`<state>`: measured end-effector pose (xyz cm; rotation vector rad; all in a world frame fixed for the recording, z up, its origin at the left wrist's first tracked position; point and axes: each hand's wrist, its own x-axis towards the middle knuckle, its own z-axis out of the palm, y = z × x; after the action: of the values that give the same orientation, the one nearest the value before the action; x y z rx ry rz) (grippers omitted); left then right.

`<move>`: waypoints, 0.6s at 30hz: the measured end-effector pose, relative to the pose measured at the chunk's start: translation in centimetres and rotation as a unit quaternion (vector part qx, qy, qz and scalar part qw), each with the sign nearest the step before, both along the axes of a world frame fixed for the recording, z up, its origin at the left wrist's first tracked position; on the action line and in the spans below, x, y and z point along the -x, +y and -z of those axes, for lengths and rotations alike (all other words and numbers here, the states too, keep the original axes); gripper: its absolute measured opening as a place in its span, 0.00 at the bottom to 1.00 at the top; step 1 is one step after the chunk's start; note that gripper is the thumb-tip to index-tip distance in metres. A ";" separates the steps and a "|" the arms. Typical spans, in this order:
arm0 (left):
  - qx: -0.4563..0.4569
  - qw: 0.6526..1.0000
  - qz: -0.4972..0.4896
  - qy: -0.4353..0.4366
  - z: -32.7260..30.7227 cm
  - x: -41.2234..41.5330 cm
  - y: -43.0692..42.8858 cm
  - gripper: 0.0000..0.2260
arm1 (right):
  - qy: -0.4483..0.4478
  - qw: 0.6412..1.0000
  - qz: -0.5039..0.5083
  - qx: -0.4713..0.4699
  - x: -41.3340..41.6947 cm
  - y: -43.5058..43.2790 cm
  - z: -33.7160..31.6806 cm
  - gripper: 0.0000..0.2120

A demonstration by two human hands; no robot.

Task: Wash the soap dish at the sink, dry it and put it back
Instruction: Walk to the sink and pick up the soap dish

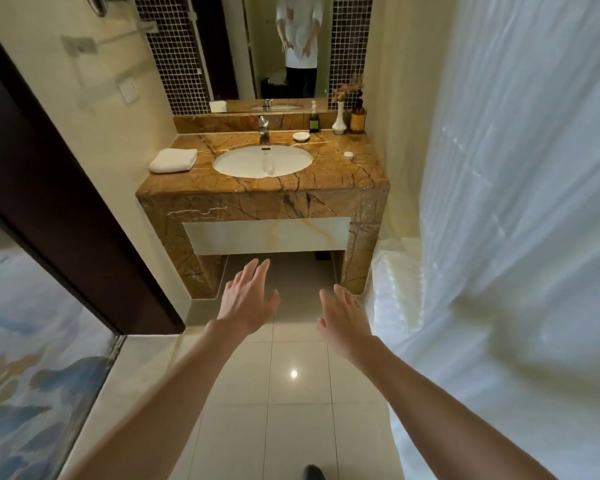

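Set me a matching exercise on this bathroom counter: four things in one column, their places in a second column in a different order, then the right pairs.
Things:
1. folded white towel
2. soap dish
3. white vase
4. tap

Places:
A. back right corner of the counter, beside a brown bottle
B. behind the basin, at its middle
C. left end of the counter
D. right of the tap, in front of a dark pump bottle

Pairs: 1-C, 2-D, 3-A, 4-B
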<state>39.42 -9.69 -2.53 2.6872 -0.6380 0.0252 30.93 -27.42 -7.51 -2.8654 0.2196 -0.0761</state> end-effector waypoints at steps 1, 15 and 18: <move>-0.006 1.000 0.001 0.001 -0.1 -1.3 -0.5 0.29 | 0.000 1.000 0.000 -0.002 -1.3 -0.4 0.0 0.21; 0.010 1.000 -0.013 -0.014 -0.2 -17.5 -3.9 0.28 | 0.004 0.999 -0.034 0.017 -17.7 -4.0 0.1 0.29; 0.011 1.000 -0.008 -0.018 0.3 -21.6 -4.2 0.28 | 0.003 0.999 -0.030 0.028 -21.2 -4.4 0.3 0.29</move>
<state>61.02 -13.84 -2.88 2.6767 -0.6231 0.0838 52.14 -31.80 -7.80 -2.9264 0.1357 -0.0622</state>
